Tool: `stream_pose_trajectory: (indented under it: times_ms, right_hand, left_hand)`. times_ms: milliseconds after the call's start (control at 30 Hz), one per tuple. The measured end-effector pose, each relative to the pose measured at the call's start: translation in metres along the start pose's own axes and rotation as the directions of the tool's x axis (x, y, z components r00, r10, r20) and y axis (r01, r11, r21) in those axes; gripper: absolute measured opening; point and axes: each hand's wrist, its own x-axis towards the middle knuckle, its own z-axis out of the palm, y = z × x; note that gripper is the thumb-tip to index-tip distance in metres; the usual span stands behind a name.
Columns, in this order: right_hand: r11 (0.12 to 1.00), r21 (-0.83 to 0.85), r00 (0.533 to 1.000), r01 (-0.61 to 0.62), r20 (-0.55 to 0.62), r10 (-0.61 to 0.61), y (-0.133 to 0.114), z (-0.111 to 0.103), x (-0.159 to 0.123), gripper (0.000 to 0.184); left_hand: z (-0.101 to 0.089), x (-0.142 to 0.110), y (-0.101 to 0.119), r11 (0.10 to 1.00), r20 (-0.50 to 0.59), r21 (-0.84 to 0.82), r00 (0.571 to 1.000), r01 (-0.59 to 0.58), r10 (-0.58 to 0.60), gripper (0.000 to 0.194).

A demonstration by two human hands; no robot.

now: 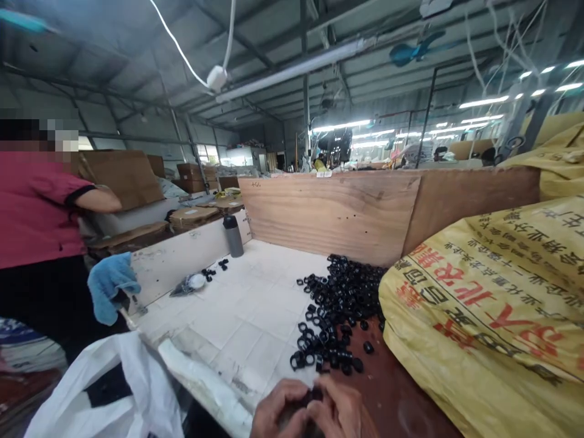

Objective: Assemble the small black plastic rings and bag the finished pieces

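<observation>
My left hand [279, 406] and my right hand [341, 406] meet at the bottom of the view, near the table's front edge. Pinched between the fingertips of both is a small black plastic part [312, 396], mostly hidden by the fingers. Just beyond them spreads a heap of black ring-shaped plastic parts [337, 295], thickest near the wooden board. Some loose rings lie close to my fingers.
A white-covered table [237, 316] has a wooden board [328, 210] at its back. A yellow woven sack [493, 304] bulges at right. Left are a grey bottle [234, 237], blue cloth [109, 286], white bag [150, 389] and a person in pink [41, 213].
</observation>
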Motion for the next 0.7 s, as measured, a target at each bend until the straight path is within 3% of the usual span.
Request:
stream_pose_trajectory:
  times_ms: [133,233,367,533,700]
  right_hand:
    - [0.996,0.086,0.988,0.016,0.154,-0.029,-0.021,-0.017,0.003,0.041]
    - [0.987,0.157,0.995,0.029,0.089,-0.044,-0.022,-0.021,0.006,0.015]
    - [0.981,0.176,0.989,0.088,0.098,-0.106,-0.017,-0.016,0.006,0.014]
    - [0.996,0.071,0.993,0.054,0.098,-0.061,-0.013,-0.011,0.004,0.016]
    - [0.993,0.121,0.994,-0.006,0.105,-0.007,-0.02,-0.012,0.001,0.007]
  left_hand:
    - [-0.003,-0.005,0.028,0.995,-0.013,0.041,0.995,0.096,-0.096,0.019]
    - [-0.004,-0.004,0.031,0.997,-0.004,0.033,0.998,0.065,-0.065,0.019]
    - [-0.003,-0.004,0.028,0.999,0.035,0.029,0.999,0.038,-0.039,0.018]
    - [-0.003,-0.005,0.027,0.995,0.036,0.094,0.999,-0.023,0.019,0.018]
    - [-0.001,-0.003,0.028,0.999,0.058,0.047,0.998,0.017,-0.02,0.017]
